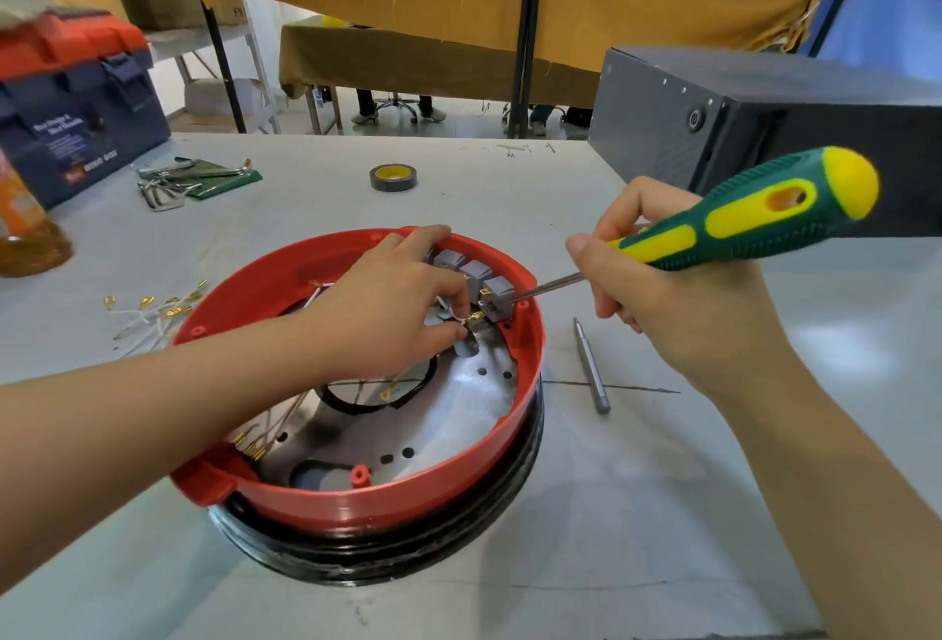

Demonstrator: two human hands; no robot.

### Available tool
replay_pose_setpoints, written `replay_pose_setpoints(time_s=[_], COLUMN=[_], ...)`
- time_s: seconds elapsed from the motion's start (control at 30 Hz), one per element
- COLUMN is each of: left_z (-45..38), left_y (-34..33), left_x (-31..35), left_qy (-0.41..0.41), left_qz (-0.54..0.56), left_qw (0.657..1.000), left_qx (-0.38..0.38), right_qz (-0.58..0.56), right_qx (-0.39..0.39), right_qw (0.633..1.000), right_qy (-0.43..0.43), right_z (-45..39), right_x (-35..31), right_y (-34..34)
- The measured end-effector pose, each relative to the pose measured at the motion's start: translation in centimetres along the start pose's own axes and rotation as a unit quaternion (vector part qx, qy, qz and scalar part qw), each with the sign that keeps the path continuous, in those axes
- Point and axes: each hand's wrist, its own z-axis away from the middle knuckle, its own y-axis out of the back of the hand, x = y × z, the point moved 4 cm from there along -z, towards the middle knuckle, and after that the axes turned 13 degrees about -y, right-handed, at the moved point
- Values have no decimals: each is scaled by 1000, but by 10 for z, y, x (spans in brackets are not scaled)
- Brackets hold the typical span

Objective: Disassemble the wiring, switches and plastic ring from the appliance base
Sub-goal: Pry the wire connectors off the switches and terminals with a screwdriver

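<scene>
Now, left to right:
Loose wires: white leads with brass terminals point(153, 310) lie on the table, beside the base.
Base: round red plastic ring on black appliance base point(387, 502), centre table.
Left hand point(392, 313): fingertips pinch a white lead at the grey switches point(476, 277), likely steadying it.
Right hand point(678, 303): closed around green-yellow screwdriver point(739, 218), tip against the rightmost switch, probably prying.

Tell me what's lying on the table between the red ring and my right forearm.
A loose grey metal screwdriver bit, seen in the head view.
</scene>
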Motion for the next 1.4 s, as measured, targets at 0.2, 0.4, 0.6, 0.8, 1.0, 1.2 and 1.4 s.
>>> replay_pose_setpoints(time_s=[0.2, 0.4, 0.6, 0.8, 1.0, 1.2, 1.4], left_z=[6, 8, 10, 11, 11, 10, 9], left_y=[3, 2, 1, 2, 1, -2, -3], left_x=[-1, -2, -2, 0, 1, 4, 3], left_qy=[-17, -5, 0, 1, 0, -12, -23], left_qz=[4, 19, 39, 37, 28, 28, 20], left_qw=[999, 999, 999, 999, 1000, 1000, 999], left_qx=[-31, -33, -5, -2, 6, 5, 11], right_qz=[-51, -13, -17, -66, -95, -121, -92], right_qx=[22, 33, 36, 37, 54, 53, 46], right_qw=[998, 999, 999, 997, 994, 990, 995], right_qy=[-10, 21, 27, -6, -18, -43, 14], right_z=[4, 9, 4, 1, 2, 9, 12], right_x=[-2, -12, -14, -7, -2, 12, -3], right_y=[-8, -19, -21, -20, -19, -32, -30])
